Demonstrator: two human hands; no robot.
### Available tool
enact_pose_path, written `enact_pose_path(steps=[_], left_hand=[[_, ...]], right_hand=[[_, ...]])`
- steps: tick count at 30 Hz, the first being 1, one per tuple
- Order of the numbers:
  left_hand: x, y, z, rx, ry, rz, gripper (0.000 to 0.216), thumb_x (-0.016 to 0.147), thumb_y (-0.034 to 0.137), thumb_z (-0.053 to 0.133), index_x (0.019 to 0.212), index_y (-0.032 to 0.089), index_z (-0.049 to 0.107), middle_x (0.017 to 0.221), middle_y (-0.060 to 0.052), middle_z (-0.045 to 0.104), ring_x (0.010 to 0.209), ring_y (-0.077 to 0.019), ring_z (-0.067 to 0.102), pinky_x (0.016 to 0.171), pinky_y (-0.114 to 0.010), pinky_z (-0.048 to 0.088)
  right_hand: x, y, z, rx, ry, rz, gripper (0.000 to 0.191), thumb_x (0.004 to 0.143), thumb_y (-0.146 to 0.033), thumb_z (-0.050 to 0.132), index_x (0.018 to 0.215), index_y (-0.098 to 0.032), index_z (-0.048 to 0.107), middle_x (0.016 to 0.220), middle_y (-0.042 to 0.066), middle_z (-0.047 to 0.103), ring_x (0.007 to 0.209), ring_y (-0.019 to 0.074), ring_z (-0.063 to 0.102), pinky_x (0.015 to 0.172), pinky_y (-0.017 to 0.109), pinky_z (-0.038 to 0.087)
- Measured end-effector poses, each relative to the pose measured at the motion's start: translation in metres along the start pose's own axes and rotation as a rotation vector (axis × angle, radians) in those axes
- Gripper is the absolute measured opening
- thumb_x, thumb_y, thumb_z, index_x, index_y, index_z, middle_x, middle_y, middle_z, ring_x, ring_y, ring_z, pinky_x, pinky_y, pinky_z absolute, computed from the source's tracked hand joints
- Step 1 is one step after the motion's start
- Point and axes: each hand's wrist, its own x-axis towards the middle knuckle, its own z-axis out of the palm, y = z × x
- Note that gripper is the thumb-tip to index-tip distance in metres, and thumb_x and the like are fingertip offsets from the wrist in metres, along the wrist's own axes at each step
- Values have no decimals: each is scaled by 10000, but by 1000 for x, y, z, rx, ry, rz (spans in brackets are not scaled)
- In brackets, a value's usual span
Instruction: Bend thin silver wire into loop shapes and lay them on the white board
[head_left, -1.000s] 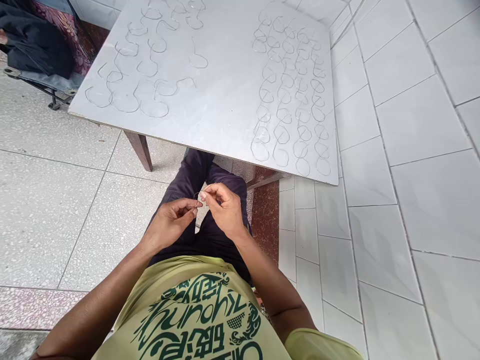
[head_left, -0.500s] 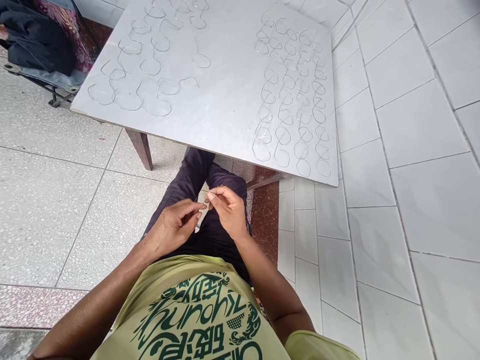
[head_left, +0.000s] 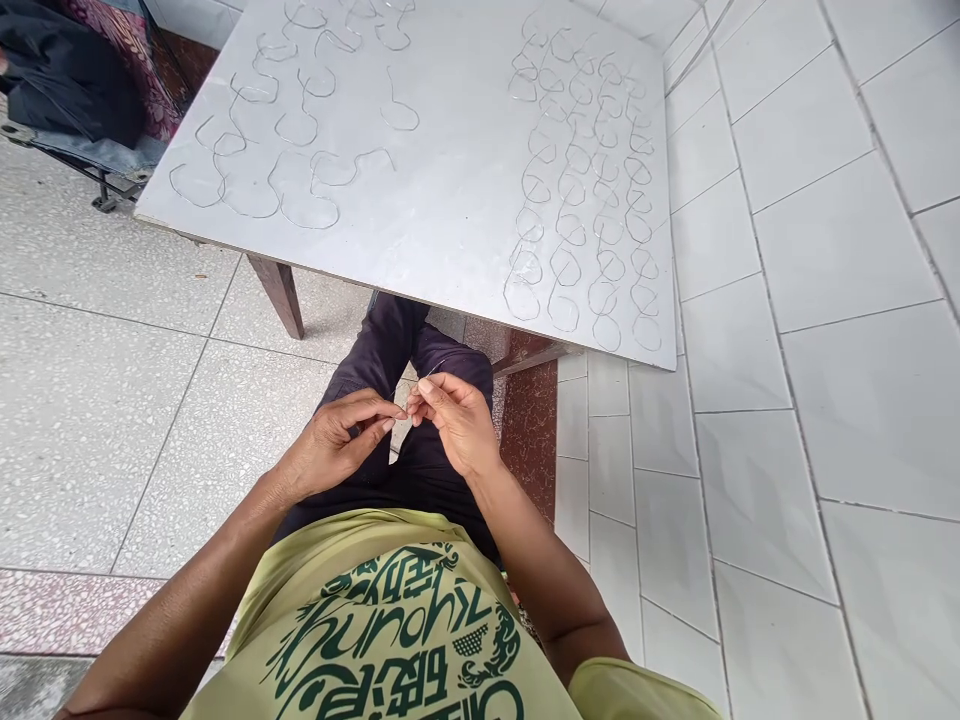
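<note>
Above my lap, my two hands meet almost fingertip to fingertip. My right hand (head_left: 454,415) is closed in a pinch on a thin metal wire (head_left: 438,367), whose end pokes out above the fingers. My left hand (head_left: 352,432) has its thumb and forefinger close together at the same wire, beside the right fingertips. Most of the wire is hidden by the fingers, and its shape there is too fine to make out. On the white table (head_left: 442,230) ahead lie several open, S-shaped bent wires (head_left: 307,225) at the left.
Rows of wires bent into double loops (head_left: 564,265) lie along the table's right side. A white tiled wall (head_left: 810,350) stands close on the right. A wooden table leg (head_left: 277,295) is below the near edge. At the far left, dark cloth (head_left: 75,85) rests on a folding chair (head_left: 105,165).
My left thumb and forefinger have shifted slightly left. My right hand has turned a little, and the wire end now shows above it. The things on the table have stayed put.
</note>
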Motion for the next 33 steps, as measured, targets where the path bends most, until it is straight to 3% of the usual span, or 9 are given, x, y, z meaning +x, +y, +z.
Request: enact_pose_path(steps=[5,9,12,15,18,21,24,28,33], left_hand=[[-4,0,-6,-330,7,-194,230,981,368,687,1120,212,784,846,-33,657,675,-132,536,641,-267,442],[-3,-6,-8,-664,-8,-284,249,935,391,744,1057,178,784,685,4,542,597,-116,483,567,-258,399],[0,-8,-7,-820,10,-335,256,886,386,790,1014,164,785,704,6,516,564,-93,454,512,-236,353],[3,-9,-5,-860,60,-382,248,856,365,813,988,158,780,721,3,520,549,-81,437,494,-227,329],[4,-12,-3,-808,90,-410,261,863,386,807,997,165,771,709,11,523,525,-73,418,473,-217,291],[5,-16,-1,-654,129,-389,301,870,422,800,1054,186,765,716,17,566,481,-57,388,448,-209,257],[6,-17,4,-403,211,-321,319,883,422,786,1104,192,772,731,9,618,509,-72,433,463,-211,309],[4,-13,12,-98,354,-243,267,936,415,711,1050,185,787,771,-14,672,647,-122,558,574,-225,428],[1,-8,15,156,458,-220,248,975,391,635,1001,190,777,719,-2,675,600,-129,544,575,-242,416]], right_hand=[[0,-10,-8,-249,-1,-193,254,979,-472,674,1054,-234,719,1086,68,710,962,188,684,761,297,568],[1,-14,-11,-454,-99,-254,307,998,-485,641,1195,-258,704,1235,88,704,1161,228,673,944,362,572],[1,-12,-6,-503,-182,-254,269,1015,-461,623,1133,-245,733,1160,81,739,1084,215,709,938,361,573],[2,-8,0,-476,-160,-195,281,1010,-472,623,998,-220,748,922,49,763,824,171,723,779,310,588],[3,-4,3,-435,-120,-144,311,996,-493,626,941,-210,742,765,13,721,653,137,669,644,268,565],[4,0,2,-449,-92,-135,272,991,-452,627,1029,-213,750,727,-6,693,613,129,647,618,260,559],[5,4,0,-533,-61,-187,247,996,-379,611,1116,-220,758,733,-6,688,620,134,643,629,267,560],[3,7,1,-675,-48,-312,231,1016,-317,572,1093,-233,772,773,5,708,656,146,659,676,283,562],[-5,7,4,-793,-87,-401,241,1032,-289,533,1096,-246,762,806,9,728,715,160,690,762,300,567]])
